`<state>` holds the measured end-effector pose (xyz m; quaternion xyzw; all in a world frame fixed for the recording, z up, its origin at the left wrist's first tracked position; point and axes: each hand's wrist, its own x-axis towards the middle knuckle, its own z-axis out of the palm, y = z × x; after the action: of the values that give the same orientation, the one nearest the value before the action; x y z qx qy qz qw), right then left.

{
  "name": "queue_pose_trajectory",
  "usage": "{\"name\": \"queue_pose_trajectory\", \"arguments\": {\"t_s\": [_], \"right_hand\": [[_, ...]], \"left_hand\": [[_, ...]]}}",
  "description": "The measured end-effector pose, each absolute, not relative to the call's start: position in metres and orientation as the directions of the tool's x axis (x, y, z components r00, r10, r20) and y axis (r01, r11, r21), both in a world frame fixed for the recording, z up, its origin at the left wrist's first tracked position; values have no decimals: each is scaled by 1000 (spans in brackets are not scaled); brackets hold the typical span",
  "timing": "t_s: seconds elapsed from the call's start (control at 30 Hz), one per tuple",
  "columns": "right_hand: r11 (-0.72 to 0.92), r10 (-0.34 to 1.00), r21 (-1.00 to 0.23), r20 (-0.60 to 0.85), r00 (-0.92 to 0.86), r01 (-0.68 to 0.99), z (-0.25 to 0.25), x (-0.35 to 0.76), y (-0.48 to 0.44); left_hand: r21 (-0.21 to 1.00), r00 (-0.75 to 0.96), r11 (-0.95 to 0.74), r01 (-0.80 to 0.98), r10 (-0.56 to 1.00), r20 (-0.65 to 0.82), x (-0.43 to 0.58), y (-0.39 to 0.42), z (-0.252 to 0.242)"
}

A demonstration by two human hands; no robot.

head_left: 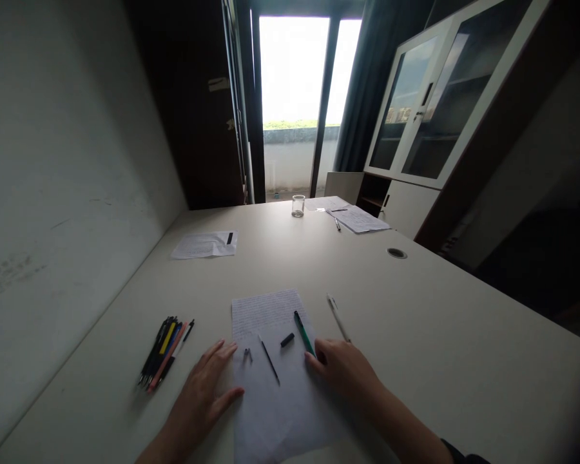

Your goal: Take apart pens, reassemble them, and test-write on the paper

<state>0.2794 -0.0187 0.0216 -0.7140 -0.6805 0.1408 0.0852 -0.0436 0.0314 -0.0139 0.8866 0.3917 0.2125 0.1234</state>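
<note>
My left hand lies open, fingers spread, across the left edge of a sheet of paper with handwriting on its far part. My right hand is curled at the sheet's right side, thumb and fingers closed on the near end of a green pen barrel. Between the hands, on the paper, lie a thin pen refill, a short dark tube like a pen grip and some tiny pen parts, too small to name surely. Just beyond my right hand rests a white pen.
A bundle of pens lies left of my left hand. Farther off are a left paper sheet, a clear glass, right-hand papers, another pen and a round cable hole. A wall borders the table's left side.
</note>
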Motion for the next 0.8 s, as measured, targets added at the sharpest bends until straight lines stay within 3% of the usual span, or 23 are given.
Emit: {"name": "queue_pose_trajectory", "arguments": {"t_s": [0.8], "right_hand": [[2, 997, -261, -73, -22, 965, 22, 280, -19]], "left_hand": [[320, 615, -679, 660, 734, 288, -46, 36, -23]]}}
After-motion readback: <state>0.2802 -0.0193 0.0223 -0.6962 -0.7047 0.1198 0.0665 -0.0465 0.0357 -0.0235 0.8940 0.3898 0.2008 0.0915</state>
